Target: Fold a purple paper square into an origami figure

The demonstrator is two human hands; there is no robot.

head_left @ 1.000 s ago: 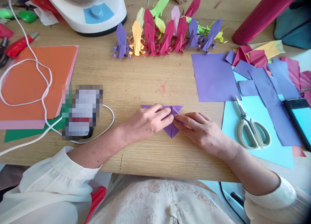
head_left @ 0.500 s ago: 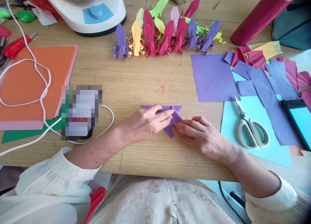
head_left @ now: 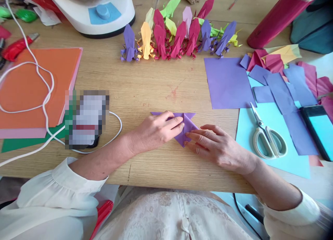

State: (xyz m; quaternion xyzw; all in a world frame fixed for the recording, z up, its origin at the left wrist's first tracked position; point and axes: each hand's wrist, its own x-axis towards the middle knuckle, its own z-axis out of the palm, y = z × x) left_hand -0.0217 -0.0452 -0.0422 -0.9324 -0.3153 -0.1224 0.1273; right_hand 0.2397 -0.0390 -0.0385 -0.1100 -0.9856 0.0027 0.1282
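A folded piece of purple origami paper lies on the table in front of me, with a wide straight top edge and a point toward me. My left hand holds it down from the left, fingertips pressed on its middle. From the right, my right hand has its thumb and fingertips at the right flap and lower edge. The fingers of both hands cover parts of the folds.
Several folded paper figures stand at the back. To the right lie a purple sheet, scissors, paper scraps and a phone. A red bottle stands behind. Leftward are a blurred-screen phone, cable and orange paper.
My right fingers have spread slightly and shifted along the right flap, showing more of it. My left hand has drawn a little to the left on the paper.
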